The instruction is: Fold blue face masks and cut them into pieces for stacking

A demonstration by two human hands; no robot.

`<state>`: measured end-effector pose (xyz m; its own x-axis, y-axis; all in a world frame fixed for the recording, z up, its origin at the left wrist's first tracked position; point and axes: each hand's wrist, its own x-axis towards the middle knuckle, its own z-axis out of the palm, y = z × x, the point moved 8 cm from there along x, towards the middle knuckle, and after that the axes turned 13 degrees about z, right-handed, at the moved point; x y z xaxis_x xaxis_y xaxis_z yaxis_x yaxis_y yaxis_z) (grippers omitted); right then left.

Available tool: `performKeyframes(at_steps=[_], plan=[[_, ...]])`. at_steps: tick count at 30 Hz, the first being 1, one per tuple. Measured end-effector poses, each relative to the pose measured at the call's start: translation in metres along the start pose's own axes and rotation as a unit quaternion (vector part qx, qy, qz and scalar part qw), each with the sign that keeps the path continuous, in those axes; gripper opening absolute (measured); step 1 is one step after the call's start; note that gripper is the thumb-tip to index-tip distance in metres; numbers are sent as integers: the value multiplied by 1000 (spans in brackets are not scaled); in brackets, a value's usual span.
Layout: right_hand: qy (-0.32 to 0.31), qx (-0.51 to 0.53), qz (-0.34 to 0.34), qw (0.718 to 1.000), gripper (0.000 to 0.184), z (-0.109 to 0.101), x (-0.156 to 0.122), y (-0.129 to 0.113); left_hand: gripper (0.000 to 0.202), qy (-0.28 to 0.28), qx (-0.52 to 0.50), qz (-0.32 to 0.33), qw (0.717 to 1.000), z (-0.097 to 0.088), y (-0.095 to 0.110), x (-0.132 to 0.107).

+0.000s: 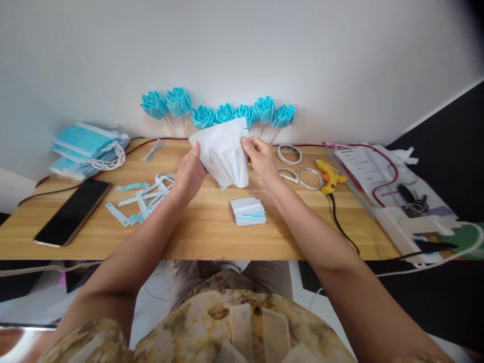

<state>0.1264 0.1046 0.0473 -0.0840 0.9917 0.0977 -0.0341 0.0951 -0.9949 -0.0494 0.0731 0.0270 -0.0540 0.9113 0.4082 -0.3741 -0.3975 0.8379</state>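
Both my hands hold up a white sheet of mask fabric (224, 151) above the wooden table (189, 237). My left hand (189, 174) pinches its left edge and my right hand (261, 160) pinches its right edge near the top. The sheet hangs folded into a rough cone, pointing down. Just below it a small stack of folded white and blue fabric pieces (247, 210) lies on the table. A row of blue fabric roses (223, 112) on sticks leans against the wall behind the sheet.
A pile of blue face masks (87, 148) sits at the far left, a black phone (73, 210) in front of it, cut blue strips (141, 197) beside. Tape rolls (289, 154), a yellow glue gun (329, 176) with black cord and a cluttered tray (393, 186) lie right.
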Motion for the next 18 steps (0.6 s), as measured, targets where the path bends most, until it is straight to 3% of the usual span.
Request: performKeyframes(at_steps=[4, 9, 13, 18], plan=[[50, -32, -32, 998, 58, -8, 0, -5, 64, -38, -14, -39, 998, 11, -7, -5], [104, -126, -97, 982, 56, -17, 1, -12, 56, -22, 82, -34, 996, -3, -14, -3], [156, -184, -142, 960, 53, -29, 2, -21, 50, -41, 119, -40, 991, -7, -14, 1], [153, -193, -158, 956, 54, -31, 2, -27, 49, -41, 112, -42, 992, -6, -10, 1]])
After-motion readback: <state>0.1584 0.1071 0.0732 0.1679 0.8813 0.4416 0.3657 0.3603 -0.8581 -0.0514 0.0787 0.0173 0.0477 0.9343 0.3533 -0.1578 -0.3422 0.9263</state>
